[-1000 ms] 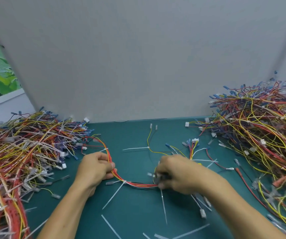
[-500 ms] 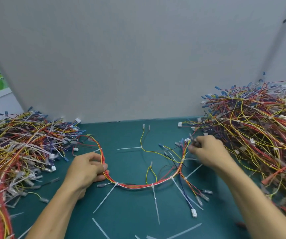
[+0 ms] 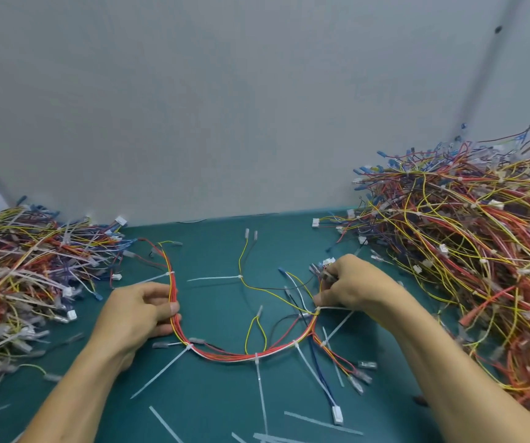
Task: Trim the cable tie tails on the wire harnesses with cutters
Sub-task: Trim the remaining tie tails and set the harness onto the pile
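Change: right hand [image 3: 350, 290] has gone from the bottom of the loop, close by the left hand [image 3: 136, 314], out to the right-hand end of the harness [image 3: 225, 356], which now lies spread in a U.
Left hand: thumb and fingers clamped round the red-and-yellow bundle on the U's left leg.
Right hand: fingers curled round the bunch of terminals at the top of the right leg.
Harness: flat on the green mat [image 3: 212, 407], between the two hands, bottom of the loop toward the person.
Cable tie tails [image 3: 259, 391]: uncut white strips sticking out from the bundle at several points.
Cut tails [image 3: 321, 423]: loose strips on the near mat.
Left pile [image 3: 17, 266], right pile [image 3: 465, 251]: tangled harnesses at either side.
Grey panel [image 3: 257, 107]: upright behind the mat.
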Demonstrator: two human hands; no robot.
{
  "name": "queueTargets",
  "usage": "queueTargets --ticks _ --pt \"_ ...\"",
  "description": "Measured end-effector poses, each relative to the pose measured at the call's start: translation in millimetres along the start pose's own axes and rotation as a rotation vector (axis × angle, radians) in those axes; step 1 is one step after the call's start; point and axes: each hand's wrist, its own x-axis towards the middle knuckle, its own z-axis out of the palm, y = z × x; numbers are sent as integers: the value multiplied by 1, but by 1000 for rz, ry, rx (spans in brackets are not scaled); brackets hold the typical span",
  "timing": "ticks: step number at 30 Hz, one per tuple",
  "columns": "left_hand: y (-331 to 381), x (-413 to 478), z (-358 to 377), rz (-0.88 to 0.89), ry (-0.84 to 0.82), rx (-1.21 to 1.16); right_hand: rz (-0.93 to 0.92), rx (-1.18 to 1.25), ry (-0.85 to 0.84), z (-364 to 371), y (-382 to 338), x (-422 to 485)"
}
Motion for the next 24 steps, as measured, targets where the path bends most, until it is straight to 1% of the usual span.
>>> queueTargets --ticks 9,24 --pt "-2 1 -2 117 90 247 -9 -2 -10 1 1 2" --pt "3 -3 -4 150 36 465 -60 -54 1 3 1 6"
